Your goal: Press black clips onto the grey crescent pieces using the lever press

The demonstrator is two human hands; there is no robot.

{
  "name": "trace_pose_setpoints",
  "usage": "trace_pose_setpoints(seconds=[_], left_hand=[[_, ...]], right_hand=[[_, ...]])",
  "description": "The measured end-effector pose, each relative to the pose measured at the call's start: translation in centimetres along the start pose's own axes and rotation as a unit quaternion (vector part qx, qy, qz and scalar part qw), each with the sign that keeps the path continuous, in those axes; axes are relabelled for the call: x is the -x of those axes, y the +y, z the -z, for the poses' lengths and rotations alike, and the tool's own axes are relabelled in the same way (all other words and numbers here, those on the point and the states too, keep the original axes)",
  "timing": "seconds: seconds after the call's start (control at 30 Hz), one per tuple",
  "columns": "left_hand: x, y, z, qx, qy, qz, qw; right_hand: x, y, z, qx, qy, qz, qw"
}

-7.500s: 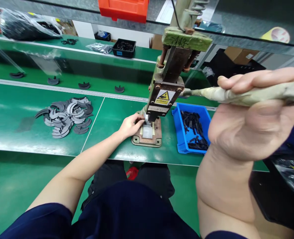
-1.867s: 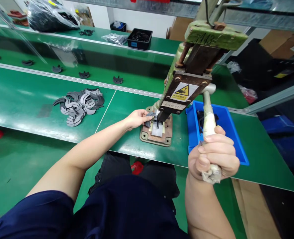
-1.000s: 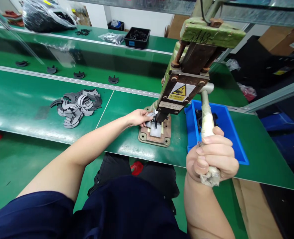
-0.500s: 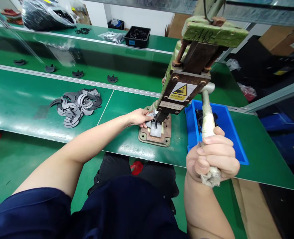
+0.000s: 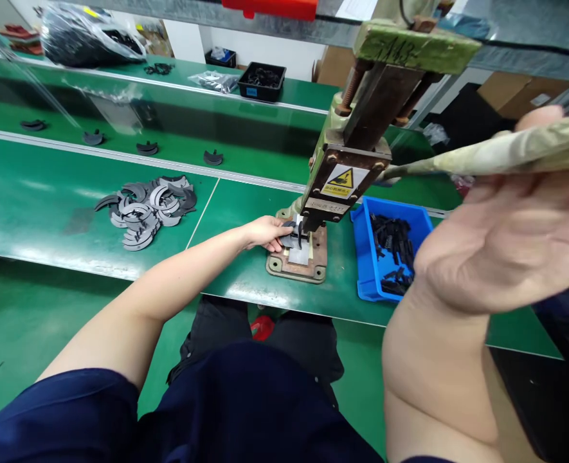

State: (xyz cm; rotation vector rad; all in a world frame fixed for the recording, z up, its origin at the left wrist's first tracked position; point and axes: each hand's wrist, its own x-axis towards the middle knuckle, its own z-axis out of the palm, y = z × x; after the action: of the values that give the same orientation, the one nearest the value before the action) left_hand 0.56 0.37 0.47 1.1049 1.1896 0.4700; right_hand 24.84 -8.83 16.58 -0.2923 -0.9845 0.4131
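At centre frame, your left hand (image 5: 266,233) pinches a curved grey part (image 5: 289,242) at the press base (image 5: 319,254); it looks light, stiff and smooth, best held by its left end; right of frame, your blurred right hand (image 5: 501,241) meets the lever (image 5: 496,153), finger closure impossible to tell.

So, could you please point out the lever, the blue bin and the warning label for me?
Lever (image 5: 489,155): head view, on the middle of its pale shaft.
Blue bin (image 5: 367,252): head view, on its left side wall.
Warning label (image 5: 344,181): head view, on its centre.
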Motion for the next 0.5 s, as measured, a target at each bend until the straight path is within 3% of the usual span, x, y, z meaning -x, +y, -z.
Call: trace_pose_setpoints(seconds=[0.07,0.13,0.27,0.4,0.5], left_hand=[[1.2,-0.3,0.0,0.023,0.006,-0.034,0.999],[3.0,-0.6,0.1,0.031,0.015,-0.074,0.997],[7.1,-0.7,-0.3,0.028,-0.014,-0.137,0.990],[10.0,-0.3,-1.7,0.016,-0.052,-0.158,0.986],[10.9,-0.2,-2.7,0.000,-0.065,-0.164,0.984]], right_hand=[[0.7,0.5,0.9,0.104,-0.055,0.031,0.993],[3.2,2.0,2.9,0.222,-0.072,0.044,0.971],[11.3,5.3,6.2,0.268,-0.120,-0.090,0.952],[17.6,5.7,5.5,0.263,-0.211,-0.217,0.916],[19.2,5.3,4.4,0.258,-0.204,-0.244,0.912]])
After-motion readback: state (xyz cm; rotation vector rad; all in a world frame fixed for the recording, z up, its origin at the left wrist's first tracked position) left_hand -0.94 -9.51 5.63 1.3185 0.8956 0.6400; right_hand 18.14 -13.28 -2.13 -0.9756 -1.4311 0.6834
